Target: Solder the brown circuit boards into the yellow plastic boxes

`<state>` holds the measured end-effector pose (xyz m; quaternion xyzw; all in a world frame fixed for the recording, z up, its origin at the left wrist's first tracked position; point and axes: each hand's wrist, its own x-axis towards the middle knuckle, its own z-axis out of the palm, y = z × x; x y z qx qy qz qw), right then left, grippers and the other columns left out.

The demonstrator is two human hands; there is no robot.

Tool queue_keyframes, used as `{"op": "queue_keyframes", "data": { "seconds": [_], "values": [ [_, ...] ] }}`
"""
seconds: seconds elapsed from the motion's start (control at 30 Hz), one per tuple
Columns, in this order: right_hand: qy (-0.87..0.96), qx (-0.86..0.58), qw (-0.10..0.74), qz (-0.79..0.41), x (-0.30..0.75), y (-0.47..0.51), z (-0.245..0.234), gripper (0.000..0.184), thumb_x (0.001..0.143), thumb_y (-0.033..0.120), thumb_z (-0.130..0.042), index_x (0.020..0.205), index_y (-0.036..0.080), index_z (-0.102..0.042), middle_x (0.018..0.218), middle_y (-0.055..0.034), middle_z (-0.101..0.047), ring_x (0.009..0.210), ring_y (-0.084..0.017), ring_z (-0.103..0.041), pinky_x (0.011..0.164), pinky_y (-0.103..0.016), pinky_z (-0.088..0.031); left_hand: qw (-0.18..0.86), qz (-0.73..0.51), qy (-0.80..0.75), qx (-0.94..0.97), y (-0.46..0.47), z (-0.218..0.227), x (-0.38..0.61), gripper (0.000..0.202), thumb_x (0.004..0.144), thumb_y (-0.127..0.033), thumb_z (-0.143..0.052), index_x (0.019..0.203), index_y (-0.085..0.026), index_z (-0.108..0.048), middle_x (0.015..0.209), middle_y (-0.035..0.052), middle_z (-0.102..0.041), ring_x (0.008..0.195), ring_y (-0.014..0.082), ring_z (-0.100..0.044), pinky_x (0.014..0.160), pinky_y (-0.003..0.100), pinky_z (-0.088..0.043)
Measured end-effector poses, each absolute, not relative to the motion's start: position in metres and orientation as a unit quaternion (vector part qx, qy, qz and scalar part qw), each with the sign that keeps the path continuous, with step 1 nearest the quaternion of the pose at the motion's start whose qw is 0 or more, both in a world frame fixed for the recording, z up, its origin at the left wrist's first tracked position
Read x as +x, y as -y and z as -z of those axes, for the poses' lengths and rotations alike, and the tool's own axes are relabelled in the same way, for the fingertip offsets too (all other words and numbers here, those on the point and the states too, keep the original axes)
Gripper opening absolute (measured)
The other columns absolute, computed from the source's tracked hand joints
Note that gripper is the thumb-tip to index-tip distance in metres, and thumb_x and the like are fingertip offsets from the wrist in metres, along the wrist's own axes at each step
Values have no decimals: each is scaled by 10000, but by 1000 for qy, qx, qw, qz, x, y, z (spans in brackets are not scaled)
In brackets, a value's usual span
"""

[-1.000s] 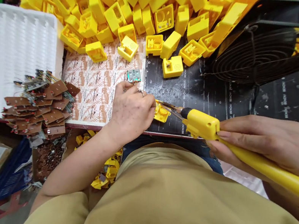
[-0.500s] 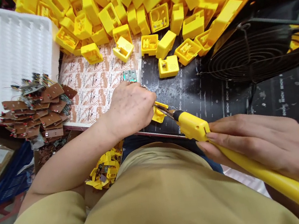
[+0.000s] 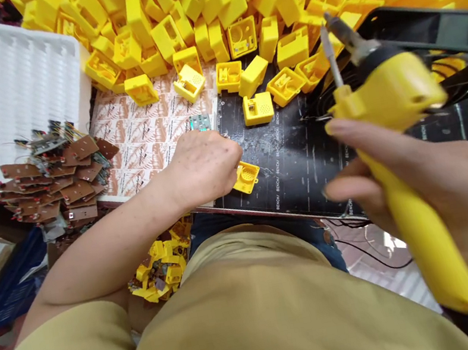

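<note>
My left hand (image 3: 207,164) is closed in a fist over the edge of a small yellow plastic housing (image 3: 249,176), which lies open side up at the table's front edge. The fingertips are hidden under the hand. My right hand (image 3: 437,175), smeared by motion, grips the handle of a yellow soldering gun (image 3: 395,89) with its metal tip pointing up and away. The gun is raised to the right, apart from the housing. A small green circuit board (image 3: 200,122) lies just beyond my left hand.
Yellow housings (image 3: 257,108) are heaped along the back. Brown circuit boards (image 3: 58,179) with wires are piled at the left, by a white foam tray (image 3: 5,88). A black fan (image 3: 422,39) stands at the right. Below the table edge sits a batch of yellow parts (image 3: 160,269).
My right hand has lifted the soldering gun up and away from the yellow housing, and its tip has swung upward. My left hand stays in place at the housing.
</note>
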<state>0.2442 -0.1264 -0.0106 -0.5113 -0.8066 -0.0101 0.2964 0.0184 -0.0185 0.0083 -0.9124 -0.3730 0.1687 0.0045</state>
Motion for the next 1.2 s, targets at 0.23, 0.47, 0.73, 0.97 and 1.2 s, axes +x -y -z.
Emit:
{"op": "queue_keyframes", "data": {
  "seconds": [0.23, 0.47, 0.73, 0.97, 1.2],
  "values": [
    [872, -442, 181, 111, 224, 48, 40, 210, 997, 323, -516, 1092, 166, -618, 887, -82, -680, 743, -203, -661, 550, -277, -385, -66, -44, 282, -956, 28, 6, -10, 335, 956, -346, -539, 1175, -152, -701, 1222, 120, -716, 1122, 289, -668, 939, 426, -511],
    [872, -449, 134, 140, 222, 4, 58, 343, 1050, 283, -306, 1067, 186, -634, 813, -50, -646, 712, -154, -615, 573, -266, -350, -94, 134, 315, -935, 42, 23, -48, 368, 1013, -364, -444, 1222, -171, -678, 1297, 86, -697, 1033, 204, -707, 964, 372, -517],
    [880, -451, 109, 105, 220, -5, 57, 235, 1029, 297, -406, 1123, 204, -599, 1038, -108, -685, 967, -238, -661, 826, -355, -496, -67, 0, 418, -906, -26, 7, -81, 436, 868, -120, -475, 1252, -200, -668, 1212, 103, -709, 1083, 249, -661, 934, 377, -506],
    [861, -482, 156, 39, 202, -8, 46, 259, 1004, 231, -358, 1125, 206, -585, 1111, -140, -674, 763, -236, -665, 604, -328, -465, -76, 25, 285, -955, -32, 29, -75, 240, 919, -233, -542, 1029, -174, -747, 1179, 130, -716, 1067, 226, -669, 947, 372, -502],
    [878, -395, 254, -93, 198, 32, 39, 217, 978, 293, -527, 1183, 232, -487, 977, -7, -699, 662, -122, -652, 547, -221, -508, -177, -112, 354, -911, -37, 4, -76, 226, 860, -247, -573, 955, -230, -777, 819, 8, -762, 717, 134, -674, 694, 223, -438]
  ]
}}
